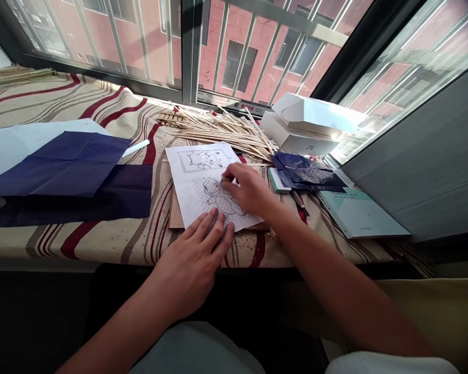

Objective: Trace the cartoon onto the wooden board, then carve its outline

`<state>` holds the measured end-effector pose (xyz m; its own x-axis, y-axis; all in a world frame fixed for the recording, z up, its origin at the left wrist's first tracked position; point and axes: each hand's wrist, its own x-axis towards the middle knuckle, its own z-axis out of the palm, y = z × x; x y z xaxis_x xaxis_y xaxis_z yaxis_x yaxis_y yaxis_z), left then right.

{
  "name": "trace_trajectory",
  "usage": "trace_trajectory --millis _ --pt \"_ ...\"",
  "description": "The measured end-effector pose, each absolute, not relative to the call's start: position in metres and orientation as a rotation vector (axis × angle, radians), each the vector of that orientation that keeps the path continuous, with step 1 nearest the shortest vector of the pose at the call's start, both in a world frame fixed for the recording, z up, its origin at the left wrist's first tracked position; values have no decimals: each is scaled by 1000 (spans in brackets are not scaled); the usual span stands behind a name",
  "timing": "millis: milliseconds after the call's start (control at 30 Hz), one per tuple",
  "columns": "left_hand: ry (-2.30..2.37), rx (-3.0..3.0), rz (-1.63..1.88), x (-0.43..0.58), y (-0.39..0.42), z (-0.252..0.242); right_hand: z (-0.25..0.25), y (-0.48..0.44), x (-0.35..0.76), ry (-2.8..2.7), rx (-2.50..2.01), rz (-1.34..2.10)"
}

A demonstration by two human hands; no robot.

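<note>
The left hand (187, 265) lies flat with its fingers apart, pressing the paper sheet (181, 179) still on the brown board (175, 215). The right hand (249, 189) pinches close above the cartoon drawing (222, 200), holding something too hidden to tell.

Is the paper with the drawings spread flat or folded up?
Spread flat: the printed sheet lies open on a brown board, with the left hand pressing on its lower edge.

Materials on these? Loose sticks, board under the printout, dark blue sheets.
Sticks: likely unfinished bamboo or wood, pale and matte. Board: bare wood or thick card, plain tan. Dark blue sheets: probably carbon paper, thin, creased, faintly glossy.
</note>
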<state>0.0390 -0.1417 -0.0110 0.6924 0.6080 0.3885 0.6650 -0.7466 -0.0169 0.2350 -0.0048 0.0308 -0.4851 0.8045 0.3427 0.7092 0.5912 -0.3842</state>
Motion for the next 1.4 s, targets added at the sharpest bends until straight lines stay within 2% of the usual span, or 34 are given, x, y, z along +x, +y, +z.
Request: trace_trajectory --millis 100,233,367,533,700,867,1033,1233,1400 --pt "-1039 -2749 -551 39 -142 -10 33 0 232 -2313 -1229 215" --pt "-1037 -2757 -560 40 -141 -9 33 5 229 -2393 -1092 379" --pt "-1052 -2769 -544 40 -142 -10 34 10 222 -2301 -1247 268" --pt "-1071 -2782 -535 40 -142 -12 34 9 205 -2447 -1055 366" --pt "-1073 -2796 -512 39 -140 -11 38 15 208 -2293 -1287 220" --pt "-1056 -2794 -526 39 -140 -11 36 1 215 -2416 -1050 361" --pt "-1067 -2796 -517 38 -141 -11 38 10 223 -2254 -1356 258" --pt "-1023 -2759 -552 37 -139 -11 41 -18 230 -2463 -1015 399" --pt "-1020 -2744 -549 37 -140 -9 36 -7 245 -2224 -1373 176"
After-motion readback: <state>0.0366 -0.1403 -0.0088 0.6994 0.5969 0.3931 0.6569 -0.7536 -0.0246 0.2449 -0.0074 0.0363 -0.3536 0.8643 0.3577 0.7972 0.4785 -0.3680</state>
